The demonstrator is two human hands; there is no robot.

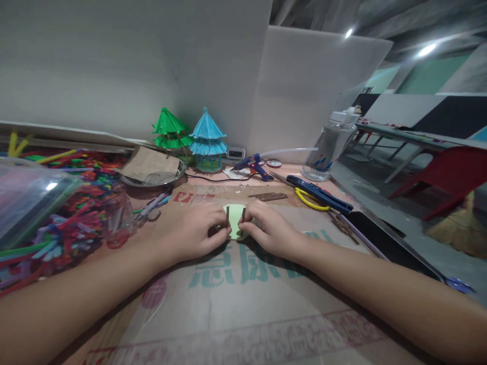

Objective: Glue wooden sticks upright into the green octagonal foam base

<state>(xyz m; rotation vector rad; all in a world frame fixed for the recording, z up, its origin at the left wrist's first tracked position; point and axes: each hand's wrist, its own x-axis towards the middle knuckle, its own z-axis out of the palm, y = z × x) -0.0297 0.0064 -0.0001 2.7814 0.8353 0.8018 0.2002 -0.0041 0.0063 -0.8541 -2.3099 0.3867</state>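
1. Far left of frame: heap of pipe cleaners [76, 223] lies close to the left forearm; a sweep of the arm could drag them.
2. Centre: left hand [196, 230] and right hand [268, 228], fingers pinched narrow, each steadying an upright brown stick against a pale green card piece [236, 218] on the cardboard-covered bench [243, 314]. Uneven pressure could tip a stick or buckle the card.
3. Upper right of centre: glue gun [254, 166], lamp lit, probably hot; its cord trails behind the hands.

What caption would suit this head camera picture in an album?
Left hand and right hand each pinch a small stick upright on a pale green card.
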